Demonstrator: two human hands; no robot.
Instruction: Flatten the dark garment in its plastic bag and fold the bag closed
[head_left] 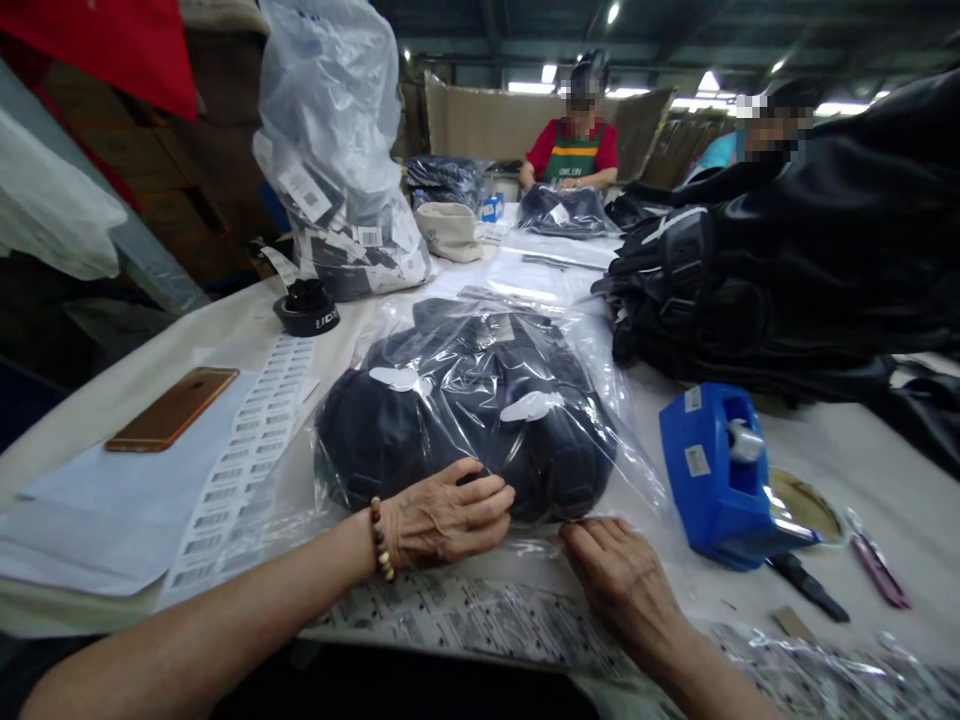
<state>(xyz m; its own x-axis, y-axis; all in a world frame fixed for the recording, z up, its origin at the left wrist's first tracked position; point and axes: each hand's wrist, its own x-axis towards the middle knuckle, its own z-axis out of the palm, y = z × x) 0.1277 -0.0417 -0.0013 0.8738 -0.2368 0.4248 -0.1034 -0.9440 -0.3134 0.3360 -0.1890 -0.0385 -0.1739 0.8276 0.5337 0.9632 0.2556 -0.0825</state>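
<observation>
A clear plastic bag (480,365) lies in front of me with a bulky black item (375,430) inside; it looks like a padded pack, with two white paper tags (531,405) showing through the film. My left hand (450,515), with a beaded bracelet at the wrist, is closed at the bag's near edge, its fingers curled over the film. To its right, my right hand (619,570) pinches the same near edge by the bag's lower right corner. The fingertips of that hand are partly hidden.
A blue tape dispenser (705,480) and a pink cutter (879,570) sit at right, below a pile of black bags (780,250). Left are barcode label sheets (244,450), a phone (174,408) and a sack of tags (337,150). A co-worker (574,150) stands across the table.
</observation>
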